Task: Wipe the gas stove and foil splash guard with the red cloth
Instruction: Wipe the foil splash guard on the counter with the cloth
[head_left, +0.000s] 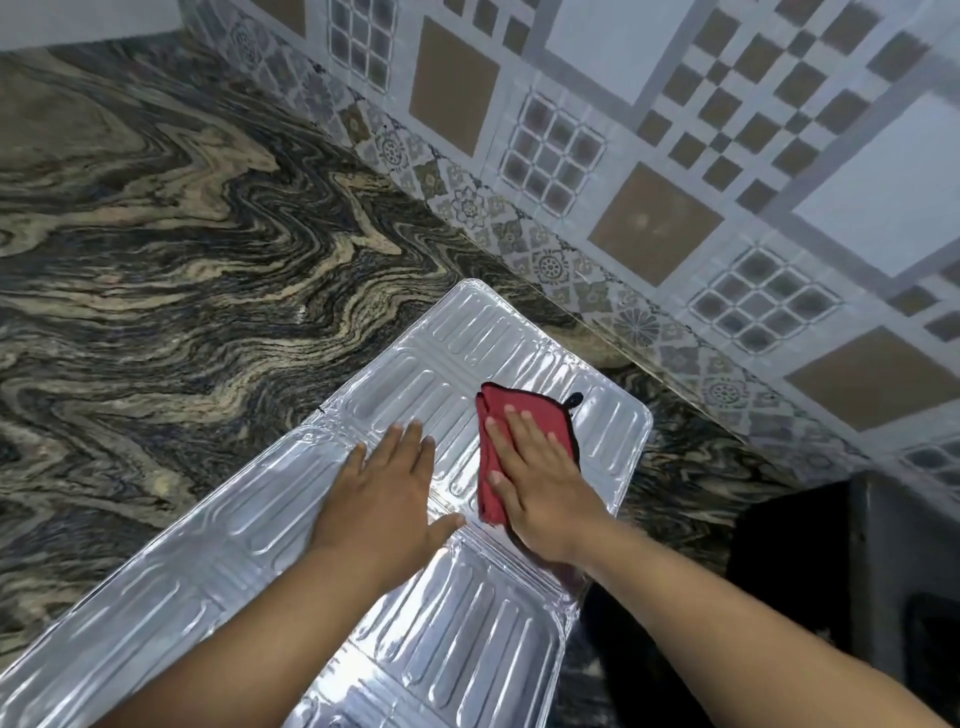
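countertop (156, 234): dark marbled stone with tan swirls, fills the left and centre of the view. tiled wall (675, 130) runs diagonally along its back edge, patterned tiles in grey, tan and white.

foil splash guard (467, 623): lies flat on the countertop, unfolded into panels with embossed ribs, creases showing between panels. far end rounded and close to the wall, near end runs out of view at the bottom-left.

dark object (857, 571) at the right edge, beside the guard. could be the stove, too dim and cropped to tell.

left hand (387, 499): palm down on the guard's middle section, fingers straight and close together, thumb splayed out to the right toward the cloth. presses flat on the foil, holds nothing.

right hand (540, 480): palm down on top of the red cloth (540, 410), fingers straight and slightly spread, thumb out to the left over the cloth's left edge. flat press, no pinch.

red cloth: folded, on the far panel of the guard, mostly under the right hand. small black hanging loop (574, 399) sticks out at its far right corner, lying on the foil.
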